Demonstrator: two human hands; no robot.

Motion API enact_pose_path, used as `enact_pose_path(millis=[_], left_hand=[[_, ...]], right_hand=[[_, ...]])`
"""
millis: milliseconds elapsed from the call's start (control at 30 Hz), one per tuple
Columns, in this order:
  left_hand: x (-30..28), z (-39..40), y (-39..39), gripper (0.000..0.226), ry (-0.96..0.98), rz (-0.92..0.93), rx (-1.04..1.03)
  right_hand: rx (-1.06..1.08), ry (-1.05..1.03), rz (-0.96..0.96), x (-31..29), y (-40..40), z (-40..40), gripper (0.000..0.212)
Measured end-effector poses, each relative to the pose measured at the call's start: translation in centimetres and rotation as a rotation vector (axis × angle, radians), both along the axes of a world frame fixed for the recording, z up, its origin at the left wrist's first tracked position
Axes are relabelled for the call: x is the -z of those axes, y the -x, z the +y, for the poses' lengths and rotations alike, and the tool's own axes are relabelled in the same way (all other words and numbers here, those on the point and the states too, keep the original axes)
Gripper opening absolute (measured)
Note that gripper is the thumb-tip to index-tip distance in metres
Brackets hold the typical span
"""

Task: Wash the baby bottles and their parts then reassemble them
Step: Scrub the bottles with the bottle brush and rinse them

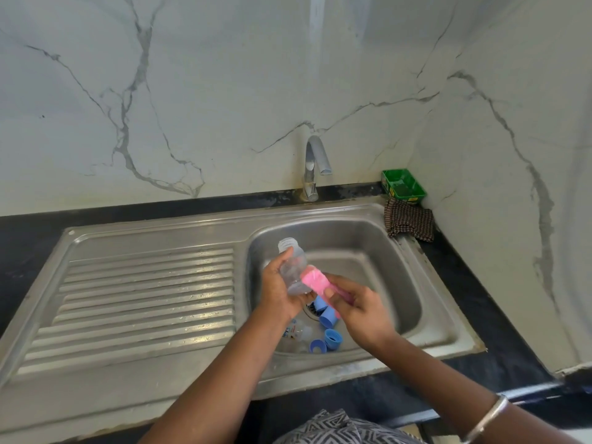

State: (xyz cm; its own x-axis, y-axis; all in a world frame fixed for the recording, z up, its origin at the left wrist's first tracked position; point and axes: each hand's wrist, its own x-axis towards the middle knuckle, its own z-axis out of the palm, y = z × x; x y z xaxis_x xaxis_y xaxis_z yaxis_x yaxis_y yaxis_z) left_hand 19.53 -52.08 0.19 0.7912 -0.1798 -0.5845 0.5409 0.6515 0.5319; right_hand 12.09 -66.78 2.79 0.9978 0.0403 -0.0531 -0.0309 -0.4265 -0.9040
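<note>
Clear baby bottle [293, 270] held over the sink basin [390, 251], tilted w/ open neck up, left hand [278, 288] wrapped round it. Right hand [358, 304] pinching a pink sponge [315, 281] against the bottle's side. Blue caps [328, 318] & rings [333, 339] down by the drain, another clear bottle [296, 331] lying beside them.
</note>
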Motion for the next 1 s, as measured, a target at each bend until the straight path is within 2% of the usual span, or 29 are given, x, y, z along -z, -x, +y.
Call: enact_pose_path(millis=[133,233,367,500,600,700,800,1000], left_hand=[[0.1,-0.6,0.7,0.039,0.061,0.024,0.059],[0.2,-1.0,1.2,0.037,0.101,0.048,0.036],[-0.5,-1.5,1.3,0.035,0.11,0.034,0.013],[-0.6,-1.5,0.7,0.045,0.087,0.008,-0.08],[-0.4,-0.9,-0.2,0.043,0.098,0.058,-0.168],[-0.4,-1.1,-0.8,0.047,0.098,0.111,-0.198],[-0.5,-1.2,-0.6,0.053,0.15,0.195,-0.244],[-1.1,-2.1,0.3,0.053,0.161,0.27,-0.253]], right_hand=[[0.066,-0.063,0.043,0.4,-2.3,0.0,0.027],[0.094,-0.005,0.086,0.7,-4.6,-0.3,0.032],[0.105,0.008,0.152,0.1,-5.2,0.7,0.029],[0.135,0.028,0.198,0.1,-3.6,1.8,0.025],[0.123,-0.015,0.263,0.5,-2.5,2.1,0.029],[0.119,-0.044,0.247,0.4,-2.1,2.0,0.028],[0.115,0.073,0.15,0.3,-1.7,1.3,0.021],[-0.054,0.548,-0.142,0.3,-2.1,1.0,0.047]])
